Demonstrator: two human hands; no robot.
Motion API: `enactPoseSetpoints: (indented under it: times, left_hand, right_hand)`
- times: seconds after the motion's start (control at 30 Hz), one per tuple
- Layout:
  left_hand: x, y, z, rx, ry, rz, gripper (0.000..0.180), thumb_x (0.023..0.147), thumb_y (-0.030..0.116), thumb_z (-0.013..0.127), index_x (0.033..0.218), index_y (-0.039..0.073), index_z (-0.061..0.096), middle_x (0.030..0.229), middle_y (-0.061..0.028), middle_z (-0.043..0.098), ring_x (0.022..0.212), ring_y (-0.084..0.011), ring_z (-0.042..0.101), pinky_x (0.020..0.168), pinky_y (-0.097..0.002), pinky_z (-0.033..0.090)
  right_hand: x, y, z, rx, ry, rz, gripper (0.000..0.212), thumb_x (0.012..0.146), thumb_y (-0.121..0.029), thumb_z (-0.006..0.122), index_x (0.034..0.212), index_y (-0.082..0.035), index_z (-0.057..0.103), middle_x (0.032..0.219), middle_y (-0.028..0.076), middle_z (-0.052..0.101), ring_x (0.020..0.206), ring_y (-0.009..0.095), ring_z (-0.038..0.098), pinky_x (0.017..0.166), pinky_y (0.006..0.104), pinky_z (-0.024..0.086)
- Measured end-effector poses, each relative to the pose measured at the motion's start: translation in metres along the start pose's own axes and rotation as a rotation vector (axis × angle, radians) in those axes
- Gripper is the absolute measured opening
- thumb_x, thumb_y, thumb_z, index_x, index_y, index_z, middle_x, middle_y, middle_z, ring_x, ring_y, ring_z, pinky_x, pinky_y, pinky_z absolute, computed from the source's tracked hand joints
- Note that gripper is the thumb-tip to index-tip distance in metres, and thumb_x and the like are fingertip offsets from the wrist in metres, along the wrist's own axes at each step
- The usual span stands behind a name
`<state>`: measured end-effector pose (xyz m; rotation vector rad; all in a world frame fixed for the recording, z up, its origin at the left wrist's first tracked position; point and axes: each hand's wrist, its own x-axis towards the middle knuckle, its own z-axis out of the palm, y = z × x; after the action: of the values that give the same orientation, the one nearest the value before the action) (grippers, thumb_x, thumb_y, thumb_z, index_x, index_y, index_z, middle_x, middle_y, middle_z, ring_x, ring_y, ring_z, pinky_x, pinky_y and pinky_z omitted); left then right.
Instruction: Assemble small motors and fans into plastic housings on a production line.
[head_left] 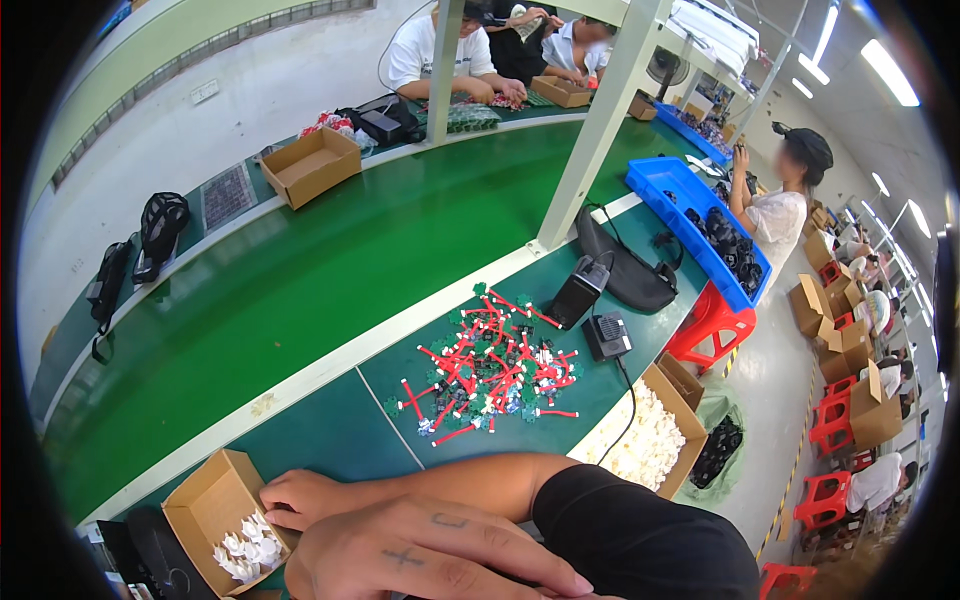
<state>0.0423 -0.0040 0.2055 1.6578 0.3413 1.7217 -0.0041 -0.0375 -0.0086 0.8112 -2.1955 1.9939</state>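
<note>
My right forearm reaches across to the left, and my right hand [305, 497] is at the right wall of a small cardboard box [200, 492]. Its fingers are curled in close over the box's edge; whatever they grip is hidden. White plastic pieces [248, 550] lie heaped inside the box, just below those fingers. In the foreground my left hand [420, 550], back up, has its visible fingers stretched to the right. Its palm and some fingertips are hidden or cut off by the lower edge. Beyond my arm spreads a pile of red-wired parts with green and black pieces [485, 370].
A black charger-like box [580, 292], an adapter [608, 336] and a black pouch [625, 265] sit right of the pile. White pieces fill a carton [640, 430]. A blue tray [652, 178] holds black parts. A green conveyor belt [300, 290] runs behind; co-workers sit and stand beyond.
</note>
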Motion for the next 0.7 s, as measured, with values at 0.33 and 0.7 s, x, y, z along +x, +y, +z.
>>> enactPoseSetpoints:
  times: [0.33, 0.7]
  left_hand:
    - [0.0, 0.001, 0.003, -0.021, 0.036, 0.009, 0.038, 0.096, 0.019, 0.06, 0.104, -0.017, 0.069, 0.104, -0.0426, 0.067, 0.087, -0.0509, 0.073, 0.075, -0.0537, 0.062]
    - [0.004, -0.002, 0.004, -0.033, 0.054, -0.044, 0.032, 0.096, 0.021, 0.063, 0.097, -0.01, 0.071, 0.097, -0.0327, 0.071, 0.089, -0.0445, 0.073, 0.077, -0.0492, 0.061]
  right_hand:
    - [0.001, 0.001, 0.004, 0.007, -0.008, 0.012, 0.024, 0.093, -0.018, 0.068, 0.081, -0.003, 0.053, 0.077, 0.017, 0.057, 0.072, 0.038, 0.058, 0.063, 0.0489, 0.043]
    - [-0.002, 0.004, -0.004, -0.028, 0.009, 0.021, 0.024, 0.093, -0.02, 0.068, 0.082, -0.003, 0.054, 0.077, 0.017, 0.058, 0.072, 0.038, 0.059, 0.063, 0.0488, 0.043]
